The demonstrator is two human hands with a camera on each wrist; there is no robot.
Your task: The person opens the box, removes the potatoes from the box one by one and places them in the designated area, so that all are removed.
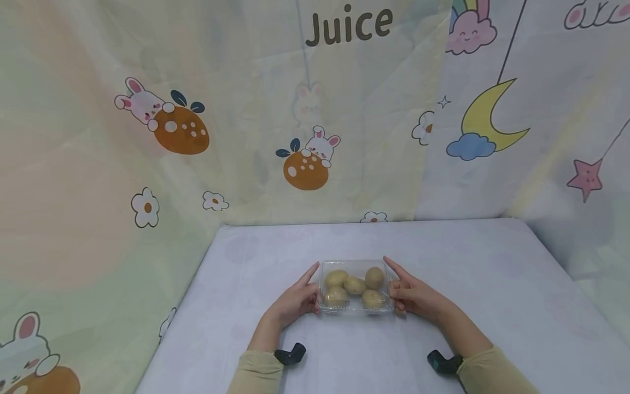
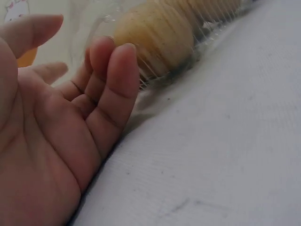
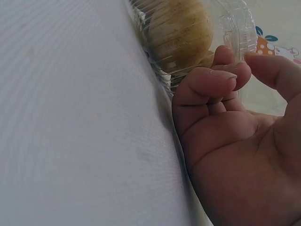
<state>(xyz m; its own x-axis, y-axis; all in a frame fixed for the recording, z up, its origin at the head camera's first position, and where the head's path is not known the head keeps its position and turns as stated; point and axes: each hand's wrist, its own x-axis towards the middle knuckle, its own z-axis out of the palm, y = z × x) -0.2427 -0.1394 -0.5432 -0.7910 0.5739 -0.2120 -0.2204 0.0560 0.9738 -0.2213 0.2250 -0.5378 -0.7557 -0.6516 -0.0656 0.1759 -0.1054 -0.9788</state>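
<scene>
On the white table sits a clear plastic box [image 1: 356, 313] with its lid over several potatoes [image 1: 355, 285]. My left hand [image 1: 295, 301] is at the box's left side, its index finger stretched along toward the far corner. In the left wrist view the fingertips of my left hand [image 2: 61, 117] rest close against the wall, lightly bent, the palm bare. On the opposite side my right hand [image 1: 418, 295] also has its index finger extended, the other fingers bent. The right wrist view shows the thumb of my right hand [image 3: 235, 136] near the box rim. Neither hand's fingers wrap round the box.
A light tablecloth [image 1: 354, 355] covers the table, whose back edge meets a printed curtain [image 1: 256, 180] with rabbits and oranges. More printed cloth [image 1: 556, 148] hangs at the right. Black devices [image 1: 291, 354] are worn on both wrists.
</scene>
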